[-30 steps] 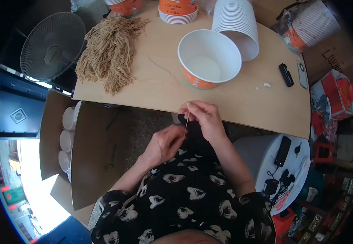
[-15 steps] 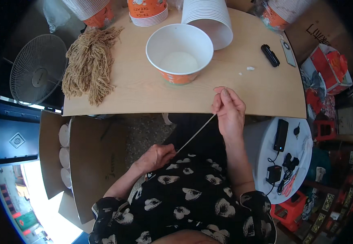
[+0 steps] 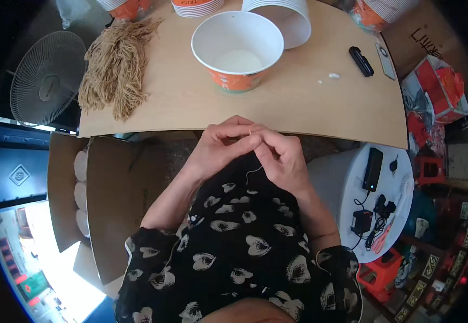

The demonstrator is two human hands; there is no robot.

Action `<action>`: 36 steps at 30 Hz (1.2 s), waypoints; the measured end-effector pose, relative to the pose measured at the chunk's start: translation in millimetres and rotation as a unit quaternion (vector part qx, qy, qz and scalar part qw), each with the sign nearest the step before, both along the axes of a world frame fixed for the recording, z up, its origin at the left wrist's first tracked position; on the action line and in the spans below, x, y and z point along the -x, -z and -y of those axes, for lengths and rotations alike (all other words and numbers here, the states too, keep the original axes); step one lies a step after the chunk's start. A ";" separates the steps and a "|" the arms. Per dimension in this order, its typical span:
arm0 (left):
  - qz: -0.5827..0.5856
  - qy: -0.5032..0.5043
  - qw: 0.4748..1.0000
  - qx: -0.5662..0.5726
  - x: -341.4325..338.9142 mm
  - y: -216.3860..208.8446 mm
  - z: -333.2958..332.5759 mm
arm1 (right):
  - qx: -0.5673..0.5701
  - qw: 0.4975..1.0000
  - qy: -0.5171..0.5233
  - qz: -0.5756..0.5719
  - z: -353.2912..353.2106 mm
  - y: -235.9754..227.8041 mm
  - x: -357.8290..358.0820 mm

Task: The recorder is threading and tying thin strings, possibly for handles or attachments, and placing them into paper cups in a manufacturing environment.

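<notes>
We pinch a thin cord (image 3: pixel 254 171) in our right hand (image 3: pixel 286 160), by the near table (image 3: pixel 331 113) edge; whether our left hand (image 3: pixel 213 149), fingertips together, grips it, we cannot tell. Likely light, limp; hold near an end.

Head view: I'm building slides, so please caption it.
Left hand and right hand meet at a string; bucket and yarn on table.

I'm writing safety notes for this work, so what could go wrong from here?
The thin cord meets the fingertips of the left hand and right hand with a loose tail below; it might slip from the grip or snag on clothing.

The tan strand bundle lies loosely on the table, so strands could tangle.

The fan is near that bundle; if running, it might blow strands about.
</notes>
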State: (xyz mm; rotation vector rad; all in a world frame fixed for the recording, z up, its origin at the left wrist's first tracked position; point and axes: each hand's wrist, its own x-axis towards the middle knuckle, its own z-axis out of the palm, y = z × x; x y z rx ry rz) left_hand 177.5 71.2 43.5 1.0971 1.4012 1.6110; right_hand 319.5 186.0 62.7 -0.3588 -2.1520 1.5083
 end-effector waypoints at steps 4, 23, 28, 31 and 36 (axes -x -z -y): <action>0.248 0.003 0.968 0.035 -0.6 8.9 0.7 | -0.010 0.999 -0.018 0.031 3.0 8.2 -5.3; 0.027 -0.096 0.995 -0.007 -2.8 6.9 6.4 | 0.148 0.985 -0.068 -0.061 -1.5 42.4 9.5; -0.012 -0.105 0.994 -0.011 4.8 1.2 1.2 | 0.209 0.977 -0.024 -0.030 7.7 26.0 17.1; -0.028 -0.099 0.995 -0.007 11.0 0.6 -3.1 | 0.194 0.979 0.030 -0.048 12.1 17.4 20.5; -0.098 -0.091 0.991 -0.004 20.8 -19.5 -10.8 | 0.221 0.969 0.056 -0.097 4.4 13.7 23.9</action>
